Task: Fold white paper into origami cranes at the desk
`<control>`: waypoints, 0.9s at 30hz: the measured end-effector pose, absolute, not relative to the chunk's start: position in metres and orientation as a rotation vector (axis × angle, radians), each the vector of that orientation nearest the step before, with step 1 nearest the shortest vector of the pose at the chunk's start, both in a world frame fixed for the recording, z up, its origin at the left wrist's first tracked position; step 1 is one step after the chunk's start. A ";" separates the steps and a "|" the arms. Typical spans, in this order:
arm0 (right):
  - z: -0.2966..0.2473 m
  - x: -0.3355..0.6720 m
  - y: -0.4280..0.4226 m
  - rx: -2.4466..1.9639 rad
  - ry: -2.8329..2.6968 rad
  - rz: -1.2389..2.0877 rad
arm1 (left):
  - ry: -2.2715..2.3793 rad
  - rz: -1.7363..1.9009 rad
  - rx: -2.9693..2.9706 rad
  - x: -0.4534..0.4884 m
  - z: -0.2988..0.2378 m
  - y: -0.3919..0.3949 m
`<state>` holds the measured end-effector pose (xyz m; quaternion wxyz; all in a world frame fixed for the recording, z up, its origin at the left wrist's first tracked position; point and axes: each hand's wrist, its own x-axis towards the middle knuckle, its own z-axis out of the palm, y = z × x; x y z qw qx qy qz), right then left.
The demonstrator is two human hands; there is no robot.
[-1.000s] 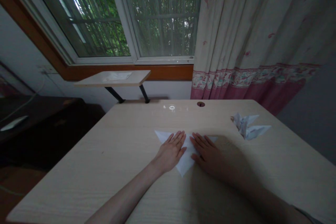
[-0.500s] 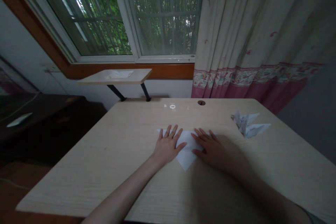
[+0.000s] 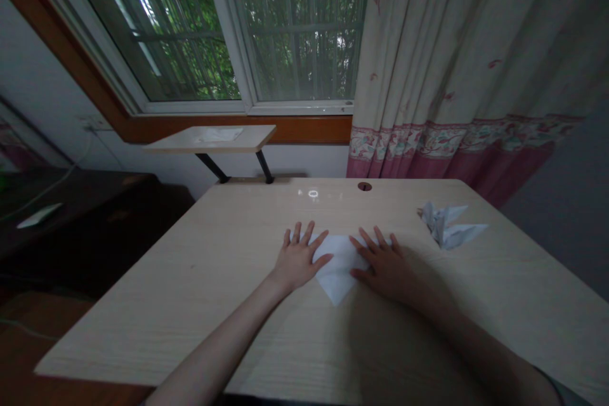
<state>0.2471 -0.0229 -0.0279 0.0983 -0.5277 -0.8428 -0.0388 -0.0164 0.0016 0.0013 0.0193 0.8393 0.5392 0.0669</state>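
A white sheet of paper [image 3: 339, 266], folded into a triangle pointing toward me, lies flat on the light wooden desk [image 3: 228, 304]. My left hand [image 3: 299, 258] presses flat on its left part with fingers spread. My right hand [image 3: 384, 264] lies flat on its right part, fingers also stretched out. Both hands cover the paper's outer corners. A finished folded paper figure [image 3: 450, 226] rests on the desk farther right, apart from both hands.
A cable hole [image 3: 364, 186] sits near the desk's far edge. Behind it are a small shelf on black legs [image 3: 212, 138], a barred window [image 3: 238, 25] and a patterned curtain [image 3: 466, 57]. A dark low cabinet [image 3: 71, 216] stands to the left.
Both hands slid outward over the paper, left hand to the left, right hand to the right, and the fingers spread wider. More of the triangle's middle shows now.
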 end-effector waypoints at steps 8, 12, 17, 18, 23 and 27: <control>-0.034 0.256 -0.019 -1.429 -2.524 -0.105 | 1.326 0.280 2.698 -0.026 -0.002 0.011; -0.029 0.260 -0.016 -1.303 -2.596 0.022 | 1.169 0.305 2.675 -0.027 0.001 0.012; -0.021 0.259 -0.015 -1.344 -2.577 0.155 | 1.158 0.350 2.629 -0.025 0.003 0.012; -0.021 0.258 -0.016 -1.360 -2.563 0.170 | 1.171 0.367 2.622 -0.025 0.002 0.012; -0.021 0.260 -0.016 -1.351 -2.485 0.182 | 1.194 0.432 2.588 -0.024 0.004 0.010; -0.023 0.264 -0.013 -1.312 -2.458 0.147 | 1.164 0.466 2.562 -0.024 0.009 0.009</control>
